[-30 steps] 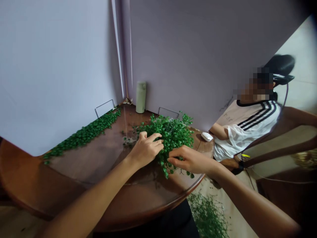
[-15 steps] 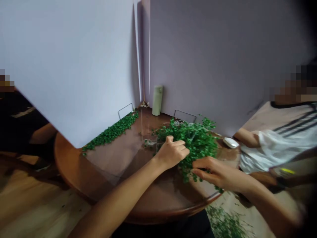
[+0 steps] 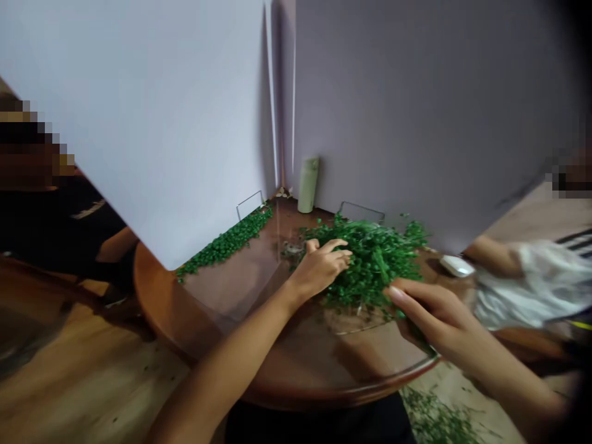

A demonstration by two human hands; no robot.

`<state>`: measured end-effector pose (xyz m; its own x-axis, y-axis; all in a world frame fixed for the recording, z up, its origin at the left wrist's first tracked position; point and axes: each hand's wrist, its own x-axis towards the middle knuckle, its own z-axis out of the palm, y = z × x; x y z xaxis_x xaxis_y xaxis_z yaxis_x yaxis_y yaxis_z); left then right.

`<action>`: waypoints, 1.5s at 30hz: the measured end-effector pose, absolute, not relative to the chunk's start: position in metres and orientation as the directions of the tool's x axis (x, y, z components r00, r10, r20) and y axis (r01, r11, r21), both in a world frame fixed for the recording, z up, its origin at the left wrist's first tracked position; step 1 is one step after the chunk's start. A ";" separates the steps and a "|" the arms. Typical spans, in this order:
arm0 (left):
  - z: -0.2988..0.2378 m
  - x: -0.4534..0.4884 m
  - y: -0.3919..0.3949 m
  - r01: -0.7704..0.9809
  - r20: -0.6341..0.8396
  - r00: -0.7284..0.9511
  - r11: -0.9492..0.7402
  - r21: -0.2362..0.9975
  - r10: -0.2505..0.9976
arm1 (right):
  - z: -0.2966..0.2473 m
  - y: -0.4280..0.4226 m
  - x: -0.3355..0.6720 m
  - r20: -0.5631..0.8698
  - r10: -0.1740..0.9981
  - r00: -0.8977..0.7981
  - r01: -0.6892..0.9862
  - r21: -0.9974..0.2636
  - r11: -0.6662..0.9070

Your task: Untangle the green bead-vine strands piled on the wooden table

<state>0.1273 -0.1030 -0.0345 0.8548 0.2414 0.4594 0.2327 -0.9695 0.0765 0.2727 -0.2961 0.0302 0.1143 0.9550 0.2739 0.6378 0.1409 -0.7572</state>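
A bushy heap of small-leaved green sprigs [image 3: 356,246] lies on the right side of a round brown table [image 3: 222,296]. My left hand [image 3: 321,266] is over the heap's left side, its fingers spread and touching the leaves. At the near right edge of the heap, my right hand [image 3: 430,308] pinches a leafy green sprig [image 3: 382,266] between thumb and forefinger. Its other fingers are curled and partly hidden. A strip of loose green leaves [image 3: 226,243] lies along the left divider.
Two tall pale dividers, left [image 3: 161,123] and right [image 3: 407,111], meet behind the table. A light green bottle [image 3: 308,186] stands near their corner. A white mouse [image 3: 457,266] is at right. People sit on both sides. Stripped stems [image 3: 444,413] lie on the floor.
My left hand's fingers have gone from closed to spread. My right hand has drawn slightly right, pinching a sprig. The whole view has shifted, so things appear farther right.
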 end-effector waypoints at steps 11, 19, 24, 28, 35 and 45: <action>0.008 0.064 -0.076 0.303 0.644 0.722 -0.953 0.035 0.253 | 0.058 -0.174 0.288 0.602 0.764 0.231 0.522 -0.740 0.425; 0.040 0.106 -0.111 0.279 0.693 0.338 -0.771 0.573 0.637 | 0.028 -0.156 0.263 0.621 0.718 0.314 0.463 -0.760 0.456; 0.021 0.134 -0.123 0.280 0.695 0.369 -0.786 0.551 0.618 | 0.009 -0.158 0.250 0.655 0.718 0.236 0.423 -0.735 0.531; 0.003 0.127 -0.120 0.306 0.718 0.247 -0.756 0.579 0.650 | -0.002 -0.164 0.251 0.613 0.787 0.065 0.393 -0.741 0.545; -0.004 0.112 -0.113 0.035 0.575 0.292 -0.609 0.792 0.764 | 0.002 -0.170 0.263 0.532 0.835 -0.140 0.559 -0.654 0.510; 0.004 0.102 -0.104 0.049 0.668 0.381 -0.735 0.676 0.640 | 0.002 -0.169 0.267 0.623 0.778 -0.087 0.670 -0.541 0.508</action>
<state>0.1022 -0.1037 0.0037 0.3812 0.6395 0.6676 0.0489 -0.7351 0.6762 0.2665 -0.1691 0.0017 -0.0867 0.7776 0.6228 0.6704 0.5080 -0.5409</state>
